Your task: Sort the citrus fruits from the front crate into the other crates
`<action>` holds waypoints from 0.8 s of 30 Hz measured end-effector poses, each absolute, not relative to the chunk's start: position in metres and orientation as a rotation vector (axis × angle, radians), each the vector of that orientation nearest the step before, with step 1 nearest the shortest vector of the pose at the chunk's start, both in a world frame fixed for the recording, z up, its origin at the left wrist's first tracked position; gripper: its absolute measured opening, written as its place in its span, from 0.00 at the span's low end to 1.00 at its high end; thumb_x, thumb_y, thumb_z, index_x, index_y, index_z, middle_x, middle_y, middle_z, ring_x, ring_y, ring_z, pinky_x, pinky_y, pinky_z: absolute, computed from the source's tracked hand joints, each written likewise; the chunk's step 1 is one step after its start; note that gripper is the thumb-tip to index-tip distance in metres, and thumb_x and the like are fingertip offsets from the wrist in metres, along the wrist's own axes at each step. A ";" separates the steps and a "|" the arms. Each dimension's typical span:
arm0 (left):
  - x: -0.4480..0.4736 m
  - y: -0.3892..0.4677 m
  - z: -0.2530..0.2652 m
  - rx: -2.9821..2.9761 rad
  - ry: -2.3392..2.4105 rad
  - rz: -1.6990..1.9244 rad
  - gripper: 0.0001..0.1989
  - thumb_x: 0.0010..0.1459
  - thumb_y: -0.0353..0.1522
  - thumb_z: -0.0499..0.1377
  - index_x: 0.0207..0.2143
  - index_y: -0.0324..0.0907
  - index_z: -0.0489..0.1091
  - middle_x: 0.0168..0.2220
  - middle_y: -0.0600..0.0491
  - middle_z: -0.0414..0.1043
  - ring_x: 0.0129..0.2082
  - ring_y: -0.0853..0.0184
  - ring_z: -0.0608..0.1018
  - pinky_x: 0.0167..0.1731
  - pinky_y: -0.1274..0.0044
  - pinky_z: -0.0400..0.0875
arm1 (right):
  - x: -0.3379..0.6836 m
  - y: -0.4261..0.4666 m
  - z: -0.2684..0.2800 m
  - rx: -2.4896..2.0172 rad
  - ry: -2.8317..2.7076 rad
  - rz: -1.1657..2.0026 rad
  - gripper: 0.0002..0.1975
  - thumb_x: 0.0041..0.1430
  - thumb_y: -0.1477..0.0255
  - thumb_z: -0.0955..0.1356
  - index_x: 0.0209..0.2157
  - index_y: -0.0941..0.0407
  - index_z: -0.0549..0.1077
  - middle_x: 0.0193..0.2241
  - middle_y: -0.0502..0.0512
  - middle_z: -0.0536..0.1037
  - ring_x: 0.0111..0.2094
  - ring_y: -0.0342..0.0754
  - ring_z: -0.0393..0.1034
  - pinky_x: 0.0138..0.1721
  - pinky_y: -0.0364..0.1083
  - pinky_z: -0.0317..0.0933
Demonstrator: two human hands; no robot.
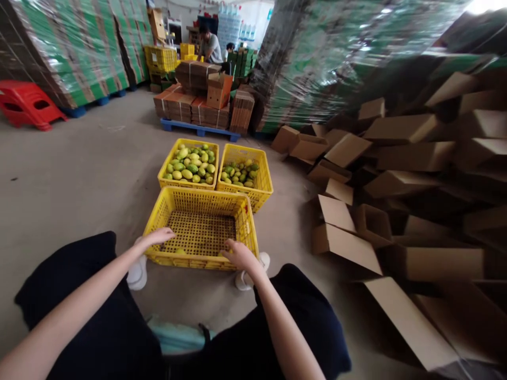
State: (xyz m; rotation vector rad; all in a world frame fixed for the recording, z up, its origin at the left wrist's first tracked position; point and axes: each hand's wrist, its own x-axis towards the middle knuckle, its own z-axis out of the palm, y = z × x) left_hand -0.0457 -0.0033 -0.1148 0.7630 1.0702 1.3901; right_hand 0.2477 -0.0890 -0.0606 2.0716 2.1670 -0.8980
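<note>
Before me on the floor sits a yellow plastic crate (200, 195) with a slatted bottom, most of it bare. A yellow fruit, probably a lemon (181, 252), lies against its near wall. My left hand (161, 236) reaches over the crate's left side, fingers stretched inward and holding nothing I can see. Over the near right corner, my right hand (240, 254) has its fingers loosely bent and apart. A bit of yellow shows beside its thumb, too small to identify. Behind, one crate (159, 177) is full of green-yellow lemons (192, 163); another (266, 182) is partly filled.
Opened cardboard boxes (352, 245) pile up along the right. A blue pallet (198, 128) bears bundled flat cartons ahead, with a person (214, 47) behind it. Wrapped green stacks (91, 47) flank the space, and a red stool (29, 103) stands left.
</note>
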 end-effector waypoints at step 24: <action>-0.076 -0.102 -0.158 1.515 1.419 0.438 0.17 0.49 0.36 0.66 0.14 0.46 0.65 0.13 0.53 0.59 0.25 0.54 0.77 0.46 0.62 0.70 | 0.232 -0.130 -0.136 1.613 2.007 -0.846 0.12 0.51 0.83 0.70 0.36 0.58 0.81 0.41 0.70 0.82 0.49 0.66 0.76 0.50 0.55 0.67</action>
